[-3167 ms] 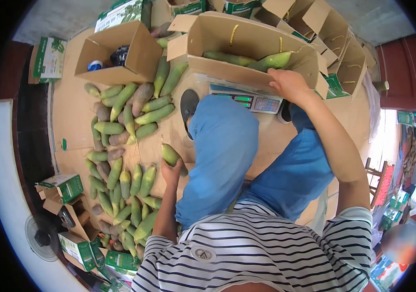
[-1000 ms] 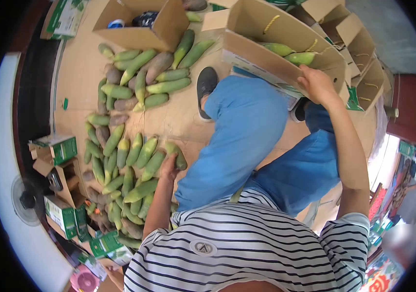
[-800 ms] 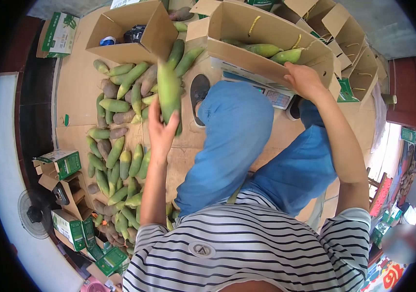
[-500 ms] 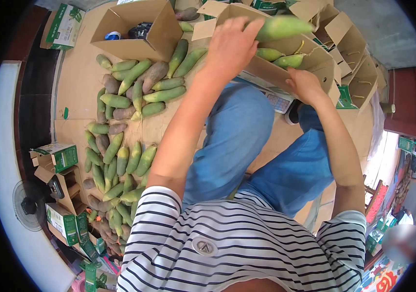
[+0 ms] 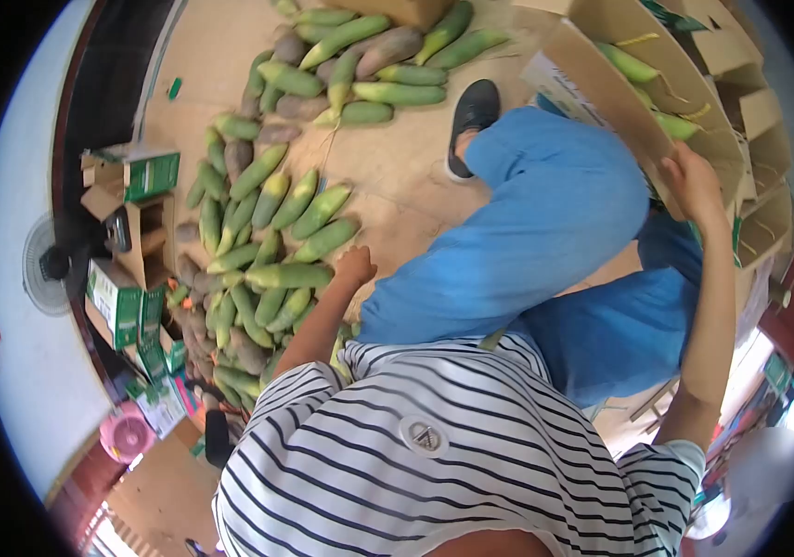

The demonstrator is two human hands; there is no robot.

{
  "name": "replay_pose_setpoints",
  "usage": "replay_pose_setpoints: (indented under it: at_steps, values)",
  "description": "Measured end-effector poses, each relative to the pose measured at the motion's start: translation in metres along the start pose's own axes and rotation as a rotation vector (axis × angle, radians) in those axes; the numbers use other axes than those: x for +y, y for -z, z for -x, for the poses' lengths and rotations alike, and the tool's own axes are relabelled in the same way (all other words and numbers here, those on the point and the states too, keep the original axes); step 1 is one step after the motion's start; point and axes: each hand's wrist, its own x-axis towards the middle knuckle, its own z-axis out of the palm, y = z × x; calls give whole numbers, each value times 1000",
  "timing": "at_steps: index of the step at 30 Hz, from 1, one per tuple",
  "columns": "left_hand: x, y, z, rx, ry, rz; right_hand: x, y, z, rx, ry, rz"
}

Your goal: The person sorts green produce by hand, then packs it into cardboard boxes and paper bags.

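My left hand (image 5: 355,266) is low over the floor beside the pile of long green radishes (image 5: 322,239). Its fingers are curled, with nothing visible in them, and the tip of a lying green radish (image 5: 288,276) is just to its left. My right hand (image 5: 694,181) grips the near wall of an open cardboard box (image 5: 592,88) at the upper right. Inside that box lie several green radishes (image 5: 629,63), with yellow cords beside them.
More green and brownish radishes (image 5: 387,51) lie on the cardboard-covered floor (image 5: 397,181). A dark shoe (image 5: 476,116) stands near them. Further open boxes (image 5: 754,116) are at the far right. Green-and-white cartons (image 5: 114,302), a grey fan (image 5: 47,264) and a pink fan (image 5: 127,431) are at the left.
My left hand has let go of the green radish it held over the box and moved down to the floor pile. My right hand stays on the box. The view has shifted left.
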Motion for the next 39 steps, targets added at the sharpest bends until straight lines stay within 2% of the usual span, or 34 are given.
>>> replay_pose_setpoints:
  at_steps: [1,4,7,9,12,15,16,19,21,23,25,28,31,32,34,35,37,39]
  values:
    - [-7,-16,6,-53,52,36,0,0,0,0,-17,-12]
    - [-22,-45,11,19,187,178,-11,8,-1,-48,-87,-31]
    - [-30,-41,1,326,197,134,-15,9,-1,-54,-119,-43]
    - [-34,-21,-14,388,225,51,-10,3,0,-15,-107,-27]
    - [-45,-5,-38,760,29,-153,-3,-4,1,44,-73,10]
    - [-39,14,-42,375,-39,-173,-7,-3,0,20,-84,-3]
    - [-39,13,-49,289,8,-246,-11,-1,0,9,-94,-3]
    - [-39,-2,-59,261,52,-305,-10,-1,2,43,-110,29]
    - [-32,0,-49,237,46,-307,-14,4,2,-14,-134,41]
    - [-31,6,-41,231,27,-313,-18,5,5,75,-100,2]
    - [-22,25,-21,296,-13,-208,-12,3,2,5,-116,13]
    - [-9,51,-7,491,-97,114,-13,6,2,-41,-134,23]
    - [10,89,-9,741,-329,611,-15,5,4,29,-109,19]
    - [17,107,-12,654,-299,790,-17,7,6,39,-114,20]
    - [64,175,23,560,-406,1181,-15,7,5,31,-122,16]
    - [94,209,45,658,-564,1240,-14,5,5,23,-121,12]
    - [132,258,66,866,-726,1279,-16,5,6,27,-117,12]
    - [177,304,95,965,-912,1420,-16,6,6,25,-126,15]
